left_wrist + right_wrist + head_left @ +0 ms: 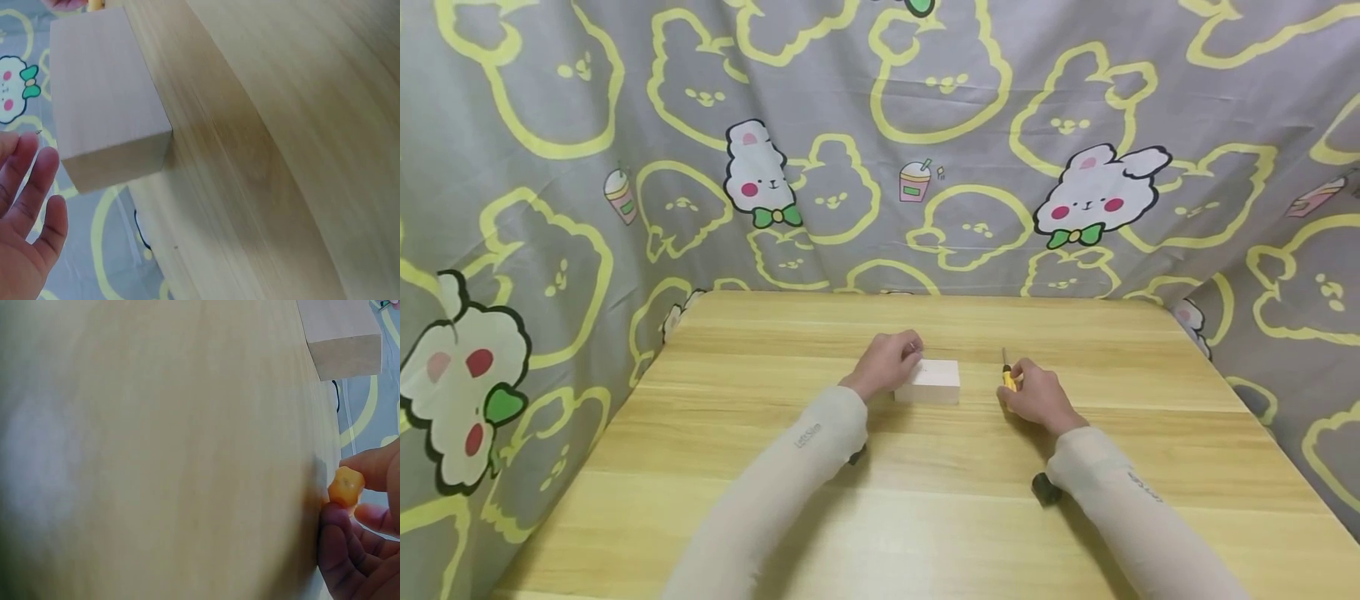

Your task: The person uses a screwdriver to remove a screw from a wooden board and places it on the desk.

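A pale wooden block [931, 382] lies on the table, its top and front faces showing. Just past its left end, my left hand [886, 364] pinches a tiny pointed thing that looks like a screw [39, 132]; only its tip peeks out beyond the fingertips. In the left wrist view the other fingers of that hand are loosely bent beside the block. To the right of the block, my right hand [1037, 396] grips the yellow handle of a screwdriver [1008, 380], whose shaft points away from me. The right wrist view shows the handle's rounded end [345, 486] between thumb and fingers.
Light wood-grain table [925, 517] spreads around both hands. Patterned grey curtain [842, 108] hangs behind the back edge and along both sides. A dark wrist-worn piece [1046, 489] sits under the right sleeve.
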Motion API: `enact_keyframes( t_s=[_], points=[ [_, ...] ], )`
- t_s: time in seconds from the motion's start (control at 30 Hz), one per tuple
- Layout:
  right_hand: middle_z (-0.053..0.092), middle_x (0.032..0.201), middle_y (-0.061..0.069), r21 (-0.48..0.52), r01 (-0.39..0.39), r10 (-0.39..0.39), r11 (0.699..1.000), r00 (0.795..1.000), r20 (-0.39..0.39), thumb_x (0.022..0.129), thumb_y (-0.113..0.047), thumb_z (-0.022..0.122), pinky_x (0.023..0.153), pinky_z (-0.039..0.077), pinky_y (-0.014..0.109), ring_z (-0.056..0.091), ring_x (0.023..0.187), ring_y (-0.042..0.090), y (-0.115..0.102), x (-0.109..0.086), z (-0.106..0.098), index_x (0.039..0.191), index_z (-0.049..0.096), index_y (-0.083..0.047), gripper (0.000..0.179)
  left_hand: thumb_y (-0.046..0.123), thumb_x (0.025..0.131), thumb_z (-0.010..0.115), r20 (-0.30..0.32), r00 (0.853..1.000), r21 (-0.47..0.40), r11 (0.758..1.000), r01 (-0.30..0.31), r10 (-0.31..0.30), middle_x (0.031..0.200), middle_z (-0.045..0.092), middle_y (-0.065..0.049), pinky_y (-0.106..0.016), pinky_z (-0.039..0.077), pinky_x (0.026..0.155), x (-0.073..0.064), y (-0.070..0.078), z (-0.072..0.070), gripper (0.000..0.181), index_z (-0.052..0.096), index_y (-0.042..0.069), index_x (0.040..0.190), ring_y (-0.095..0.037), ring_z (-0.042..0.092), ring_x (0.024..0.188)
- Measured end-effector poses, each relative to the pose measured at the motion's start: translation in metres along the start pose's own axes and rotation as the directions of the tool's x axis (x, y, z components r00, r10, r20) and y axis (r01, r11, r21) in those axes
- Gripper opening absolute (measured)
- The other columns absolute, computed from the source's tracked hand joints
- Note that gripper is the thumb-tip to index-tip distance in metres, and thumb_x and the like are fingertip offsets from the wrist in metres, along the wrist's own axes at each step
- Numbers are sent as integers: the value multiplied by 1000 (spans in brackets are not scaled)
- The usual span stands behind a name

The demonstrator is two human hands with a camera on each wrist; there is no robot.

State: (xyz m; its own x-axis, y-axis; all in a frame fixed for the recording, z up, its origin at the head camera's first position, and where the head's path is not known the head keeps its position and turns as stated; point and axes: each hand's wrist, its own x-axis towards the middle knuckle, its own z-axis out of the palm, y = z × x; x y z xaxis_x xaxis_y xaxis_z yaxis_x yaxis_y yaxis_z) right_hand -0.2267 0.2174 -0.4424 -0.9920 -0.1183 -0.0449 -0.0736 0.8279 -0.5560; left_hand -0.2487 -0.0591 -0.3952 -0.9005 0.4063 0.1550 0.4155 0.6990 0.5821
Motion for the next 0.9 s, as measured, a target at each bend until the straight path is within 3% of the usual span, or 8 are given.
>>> enact_keyframes(
  t_s=[0.27, 0.53, 0.9],
  points=[
    [56, 76, 8, 26, -2, 1, 1000, 999, 36, 90, -24, 62, 56, 42, 30, 50, 62, 19, -3, -2, -3, 115, 49, 5, 40, 8, 96, 59, -61, 998, 12, 999, 36, -35, 96, 71, -10, -33, 55, 82, -8, -13, -14, 13, 68, 3, 104, -23, 67, 90],
    [58, 79, 8, 8, -6, 6, 1000, 999, 43, 90, -24, 62, 59, 44, 32, 52, 67, 21, -1, -3, -6, 115, 49, 5, 40, 7, 96, 58, -7, 994, 0, 994, 113, -113, 100, 69, -10, -34, 55, 84, -18, -29, -20, 17, 67, 1, 109, -23, 65, 93],
    [57, 78, 8, 3, -2, 2, 1000, 999, 41, 90, -24, 63, 57, 43, 31, 52, 65, 20, 1, -1, -5, 113, 49, 4, 39, 5, 95, 58, 0, 986, 32, 985, 168, -168, 102, 69, -12, -34, 55, 83, -28, -47, -18, 17, 68, -1, 107, -24, 64, 93]
  ],
)
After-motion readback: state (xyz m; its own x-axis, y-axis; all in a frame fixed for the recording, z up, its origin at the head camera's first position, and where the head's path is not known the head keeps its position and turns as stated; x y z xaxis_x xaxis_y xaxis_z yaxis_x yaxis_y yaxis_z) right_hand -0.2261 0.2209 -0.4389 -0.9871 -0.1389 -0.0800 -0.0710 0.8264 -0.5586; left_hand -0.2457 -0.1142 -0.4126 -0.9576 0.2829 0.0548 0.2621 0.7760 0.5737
